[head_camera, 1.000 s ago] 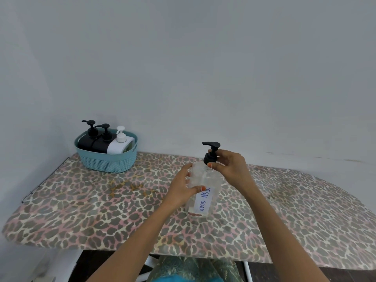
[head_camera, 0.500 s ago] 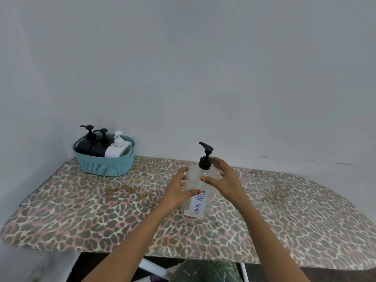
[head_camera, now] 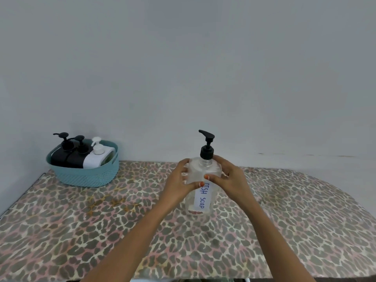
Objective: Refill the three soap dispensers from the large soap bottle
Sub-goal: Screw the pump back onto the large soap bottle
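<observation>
- While the left hand (head_camera: 179,185) curls round the left side of the large soap bottle (head_camera: 200,169) with its thumb across the front, the right hand (head_camera: 231,181) wraps the right shoulder, thumb also on the front.
- Both hands are clamped on the bottle body. The thumb tips sit close together just above the label (head_camera: 201,198), and both nails are orange.
- Right fingertips reach up beside the collar of the pump (head_camera: 207,148); can't tell if they touch it.
- Bottle: clear plastic, upright, base on the leopard-print cover (head_camera: 81,231), about mid-surface.
- Pump: black, seated on the neck, nozzle pointing up-left.
- Label: white strip with blue handwritten "DISH SOAP" running down the bottle.
- Fill level: can't tell through the plastic.
- Yellowish stain (head_camera: 109,202) on the cover, left of the bottle.
- Teal basket (head_camera: 87,177) in the far-left corner by the wall (head_camera: 183,58), well apart from the bottle.
- In the basket, side by side: left black dispenser (head_camera: 59,159), second black dispenser (head_camera: 77,161), and white dispenser (head_camera: 95,160) on the right. All three have their pumps on.
</observation>
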Action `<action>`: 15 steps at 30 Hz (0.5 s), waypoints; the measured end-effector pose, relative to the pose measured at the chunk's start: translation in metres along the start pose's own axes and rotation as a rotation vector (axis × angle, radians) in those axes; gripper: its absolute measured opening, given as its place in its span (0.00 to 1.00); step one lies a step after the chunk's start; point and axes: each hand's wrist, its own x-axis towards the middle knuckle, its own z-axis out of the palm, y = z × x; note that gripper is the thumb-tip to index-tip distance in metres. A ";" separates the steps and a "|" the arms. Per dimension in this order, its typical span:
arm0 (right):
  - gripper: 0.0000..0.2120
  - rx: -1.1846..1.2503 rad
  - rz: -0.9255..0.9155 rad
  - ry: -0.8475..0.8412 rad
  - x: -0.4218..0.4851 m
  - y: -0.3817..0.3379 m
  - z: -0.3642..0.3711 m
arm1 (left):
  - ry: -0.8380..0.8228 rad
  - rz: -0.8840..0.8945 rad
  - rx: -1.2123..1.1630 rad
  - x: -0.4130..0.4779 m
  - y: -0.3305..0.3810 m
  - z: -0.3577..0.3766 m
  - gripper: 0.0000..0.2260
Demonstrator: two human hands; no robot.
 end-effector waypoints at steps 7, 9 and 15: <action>0.26 0.000 0.052 0.083 0.024 0.025 -0.034 | -0.080 -0.009 0.032 0.046 0.000 0.037 0.31; 0.26 -0.012 0.072 0.109 0.029 0.034 -0.045 | -0.111 -0.005 0.028 0.058 0.000 0.052 0.31; 0.26 -0.081 0.113 0.176 0.058 0.060 -0.097 | -0.171 0.044 0.044 0.107 0.007 0.106 0.32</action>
